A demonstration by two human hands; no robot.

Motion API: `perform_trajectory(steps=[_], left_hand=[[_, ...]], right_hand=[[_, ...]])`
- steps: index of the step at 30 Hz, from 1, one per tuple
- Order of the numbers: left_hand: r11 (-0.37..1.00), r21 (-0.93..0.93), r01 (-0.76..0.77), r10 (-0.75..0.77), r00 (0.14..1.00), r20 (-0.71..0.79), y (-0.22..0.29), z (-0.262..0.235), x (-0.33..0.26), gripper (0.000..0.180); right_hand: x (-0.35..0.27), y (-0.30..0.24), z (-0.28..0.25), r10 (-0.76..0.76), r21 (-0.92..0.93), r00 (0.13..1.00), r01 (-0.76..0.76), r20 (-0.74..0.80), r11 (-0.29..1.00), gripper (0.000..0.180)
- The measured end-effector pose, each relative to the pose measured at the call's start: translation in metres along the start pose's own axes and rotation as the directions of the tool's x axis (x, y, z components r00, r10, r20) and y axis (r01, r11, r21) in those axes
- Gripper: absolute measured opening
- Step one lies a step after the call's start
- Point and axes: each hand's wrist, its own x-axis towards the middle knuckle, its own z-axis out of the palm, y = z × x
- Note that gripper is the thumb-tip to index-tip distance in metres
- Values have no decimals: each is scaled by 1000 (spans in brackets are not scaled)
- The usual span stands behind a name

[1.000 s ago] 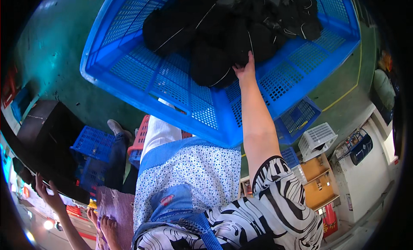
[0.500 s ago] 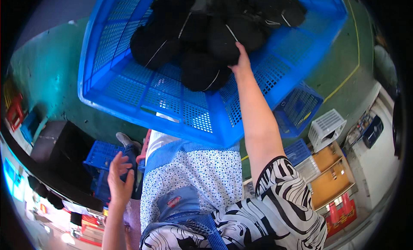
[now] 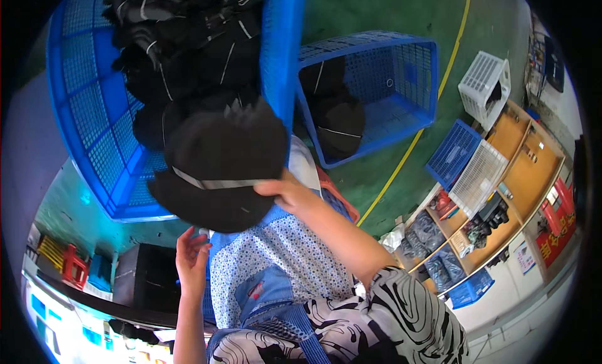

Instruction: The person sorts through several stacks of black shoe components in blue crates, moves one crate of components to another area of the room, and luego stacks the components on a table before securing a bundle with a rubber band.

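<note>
My right hand [image 3: 290, 192] grips a bundle of black cloth pieces [image 3: 229, 147] by its lower right side, with the thumb on the pale band tied around it. The bundle is held up at the near right part of a large blue mesh crate [image 3: 281, 57]. Inside that crate lie several similar black bundles [image 3: 207, 63] tied with thin pale strips. Below the held bundle, my left hand [image 3: 192, 260] is empty, its fingers apart and slightly curled.
A second blue crate [image 3: 401, 113] on the green floor holds a few black bundles [image 3: 342, 122]. Farther right stand a white crate [image 3: 483, 88] and a wooden shelf unit [image 3: 533, 157] with bagged goods. A red stool [image 3: 74, 267] is at the left.
My right hand has lifted a black bundle from the crate and brought it nearer. The view has turned right, showing more of the second crate and shelves. My left hand stays empty.
</note>
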Motion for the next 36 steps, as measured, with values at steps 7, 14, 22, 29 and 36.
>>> perform_trajectory(steps=[7,14,22,29,36], left_hand=[[997,13,73,-74,995,68,11,34,21,47],[995,42,90,-92,995,35,-14,27,36,46],[989,-72,132,-136,989,-53,-25,24,56,45],[994,-79,76,-78,997,-28,-15,34,55,45],[986,106,-126,115,988,103,29,78,62,37]], right_hand=[[-65,-100,-152,-234,-276,918,145,-321,950,77],[70,-160,-280,-120,-274,933,24,-340,961,58],[137,-128,-322,-267,-376,817,67,-511,924,67],[115,-100,-234,-924,-988,356,19,-136,153,47],[84,55,-143,-786,-972,611,-227,-87,-69,56]])
